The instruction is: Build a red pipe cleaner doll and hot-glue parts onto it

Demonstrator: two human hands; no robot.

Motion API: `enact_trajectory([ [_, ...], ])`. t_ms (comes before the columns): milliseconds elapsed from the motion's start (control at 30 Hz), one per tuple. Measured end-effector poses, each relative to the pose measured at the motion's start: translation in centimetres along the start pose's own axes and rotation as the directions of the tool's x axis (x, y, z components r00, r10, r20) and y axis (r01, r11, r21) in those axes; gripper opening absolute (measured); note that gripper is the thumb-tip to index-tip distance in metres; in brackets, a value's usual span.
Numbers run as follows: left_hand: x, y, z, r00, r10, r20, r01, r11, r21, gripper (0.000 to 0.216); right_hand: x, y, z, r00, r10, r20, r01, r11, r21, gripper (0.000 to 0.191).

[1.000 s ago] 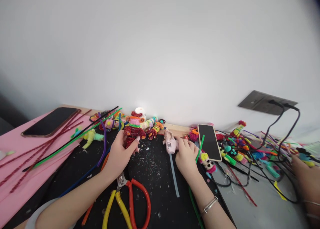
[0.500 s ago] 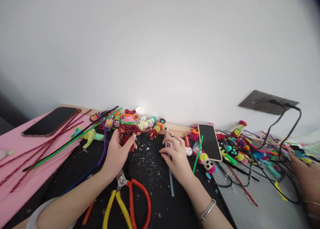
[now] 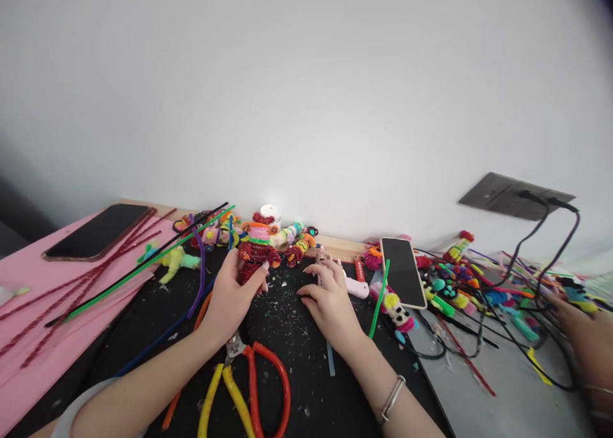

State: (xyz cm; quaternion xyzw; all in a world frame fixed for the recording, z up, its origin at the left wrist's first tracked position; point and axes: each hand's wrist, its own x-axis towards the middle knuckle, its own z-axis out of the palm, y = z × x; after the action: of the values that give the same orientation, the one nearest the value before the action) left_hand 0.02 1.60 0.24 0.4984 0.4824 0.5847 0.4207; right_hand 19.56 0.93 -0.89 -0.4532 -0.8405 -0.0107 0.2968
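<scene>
My left hand [image 3: 239,294] is closed around a dark red fuzzy pipe-cleaner figure [image 3: 259,254] with pink, green and orange bands at its top. Its lower part is hidden by my fingers. My right hand [image 3: 328,301] hovers over the black mat with fingers curved and apart, holding nothing that shows. Just behind it lies a white glue gun [image 3: 355,288], partly covered by the hand. A translucent stick [image 3: 331,360] pokes out below my right palm. Nearer to me are pliers [image 3: 234,348] with one yellow and one red handle pair.
Pipe cleaners [image 3: 138,265] and a dark phone [image 3: 100,232] lie on pink sheeting at left. A pale-framed phone [image 3: 403,272], finished figures [image 3: 398,313] and cables [image 3: 479,342] crowd the right. Another person's hand [image 3: 582,329] is at the right edge. A wall socket [image 3: 517,195] sits above.
My left hand has shifted slightly right and down with the red figure. My right hand has drawn a little left, uncovering more of the glue gun.
</scene>
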Motion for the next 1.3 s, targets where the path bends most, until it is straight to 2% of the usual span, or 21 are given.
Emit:
enact_trajectory([
  [267,-0.4,0.1,0.1,0.999,-0.003,0.047,0.002,1.0,0.031,0.017,0.2,0.1,0.4,1.0,-0.005,0.03,0.005,1.0,-0.009,0.016],
  [600,-0.4,0.0,0.2,0.998,-0.017,0.063,0.011,0.995,0.095,0.017,0.4,0.0,0.4,1.0,-0.019,0.011,0.019,0.998,0.059,0.018],
  [867,-0.4,-0.1,0.2,0.997,-0.027,0.074,0.021,0.996,0.082,0.017,0.3,0.2,0.4,1.0,0.007,0.01,-0.008,0.991,0.131,0.019],
  [1067,-0.4,-0.2,0.3,0.995,-0.038,0.095,0.032,0.997,0.066,0.017,0.4,0.1,0.2,0.993,0.058,-0.103,-0.038,0.981,0.192,0.017],
  [1200,-0.4,-0.3,0.4,0.982,-0.08,0.17,0.077,0.997,0.022,0.02,0.5,-0.1,-0.3,0.974,0.069,-0.214,-0.028,0.982,0.188,0.014],
  [1300,-0.6,-0.1,0.6,0.963,-0.117,0.242,0.125,0.992,-0.015,0.021,0.5,-0.3,-1.1,0.957,0.019,-0.29,0.017,0.992,0.122,0.015],
])
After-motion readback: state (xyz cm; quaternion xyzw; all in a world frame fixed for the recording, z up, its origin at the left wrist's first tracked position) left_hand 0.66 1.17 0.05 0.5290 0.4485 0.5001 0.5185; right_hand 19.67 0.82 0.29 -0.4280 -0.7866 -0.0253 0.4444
